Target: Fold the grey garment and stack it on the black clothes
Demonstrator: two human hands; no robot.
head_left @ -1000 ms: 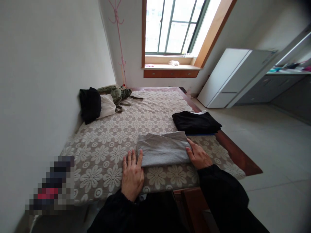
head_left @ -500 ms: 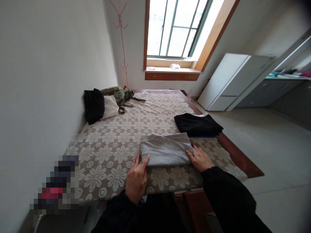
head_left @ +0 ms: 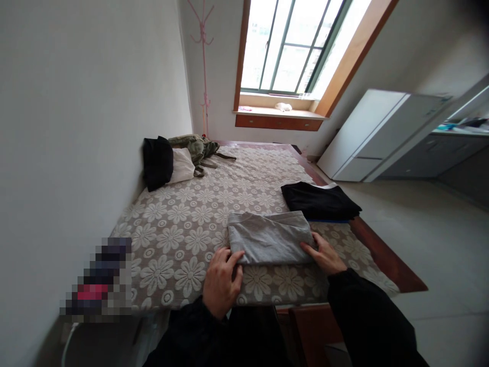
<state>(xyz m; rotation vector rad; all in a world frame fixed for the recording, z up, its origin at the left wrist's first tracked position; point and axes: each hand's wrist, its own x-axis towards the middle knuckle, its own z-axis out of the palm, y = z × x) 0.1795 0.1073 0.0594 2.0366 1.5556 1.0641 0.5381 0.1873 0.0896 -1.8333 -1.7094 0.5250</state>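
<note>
A folded grey shirt (head_left: 271, 237) lies flat near the front edge of the patterned tablecloth (head_left: 187, 237). At its lower left corner, my left hand (head_left: 222, 280) has its thumb on top and its fingers curled by the side edge. My right hand (head_left: 324, 253) grips the right edge, thumb on top; the undersides of the fingers are hidden. Just beyond the right end of the shirt sits a stack of folded black clothes (head_left: 320, 200), with a white strip at the back and a blue edge underneath.
Against the left wall lie a black cloth bundle (head_left: 157, 163), a pale cloth (head_left: 182, 165) and a green backpack (head_left: 198, 149). A pink coat stand (head_left: 205, 66) rises behind the table. A white refrigerator (head_left: 362, 135) stands right of the window. Bare red-brown table edge (head_left: 389, 260) shows at right.
The whole view has shifted, so things appear a little further right. Both hands remain at the shirt's two ends, and the shirt keeps its place relative to the black stack.
</note>
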